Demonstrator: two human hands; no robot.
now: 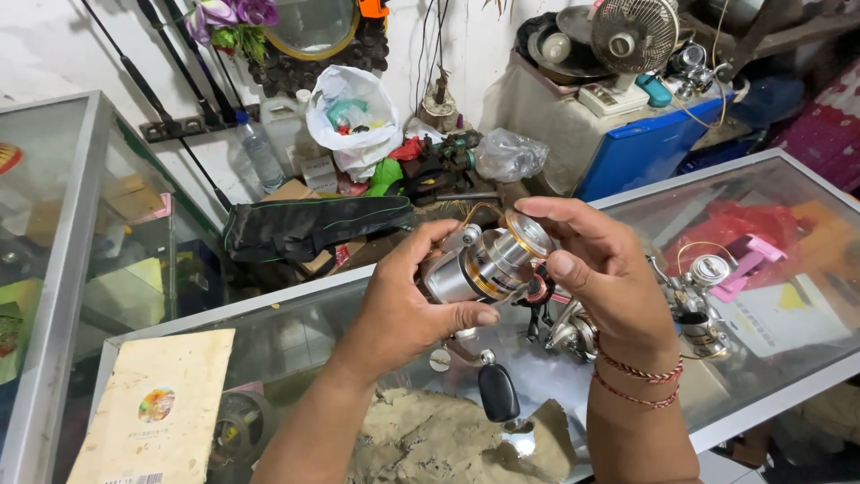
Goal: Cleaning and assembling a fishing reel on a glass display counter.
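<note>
**Silver reel held in both hands above the glass table**

Nearest the camera, a crumpled sand-coloured cloth [430, 439] lies on the glass table [788, 358], with a worn yellowish booklet [157, 408] to its left. Both forearms rise from the lower edge. Above the cloth, the left hand [403, 305] wraps around the body of a silver fishing reel [484, 264] with gold trim, thumb laid along its underside, its grip closed on the reel. The right hand [596, 264], with red string bracelets at the wrist, closes over the reel's spool end, fingers curled across the top and thumb pressing the side. The reel's black crank knob [498, 392] hangs down just above the cloth. A second reel [703, 296] rests on the table to the right, just beside the right wrist. Behind the table lie a dark rod bag [313, 224], a white plastic bag [354, 116] and a small fan [634, 36] on a blue box.
</note>
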